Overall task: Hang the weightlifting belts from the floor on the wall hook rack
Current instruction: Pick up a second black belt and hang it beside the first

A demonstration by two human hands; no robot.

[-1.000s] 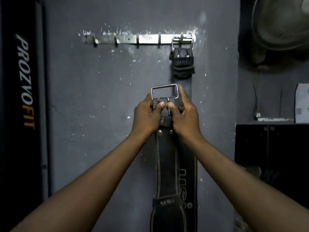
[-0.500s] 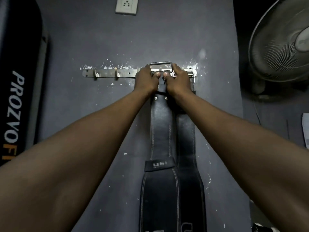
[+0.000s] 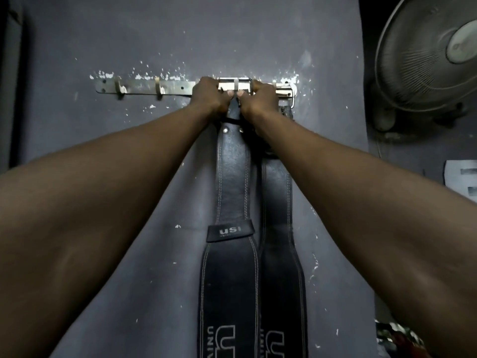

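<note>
Fingers of the left hand and the right hand pinch the steel buckle of a black USI weightlifting belt, one hand at each side, thumbs nearly meeting at the strap. Pressed against the wall hook rack, the buckle frame sits over a hook right of the rack's middle; whether it has seated I cannot tell. This belt's long axis drops straight down the wall from both hands. Just beside it, toward the rack's right end, a second belt already hangs. Two hooks toward the left end stand bare. No containers appear.
</note>
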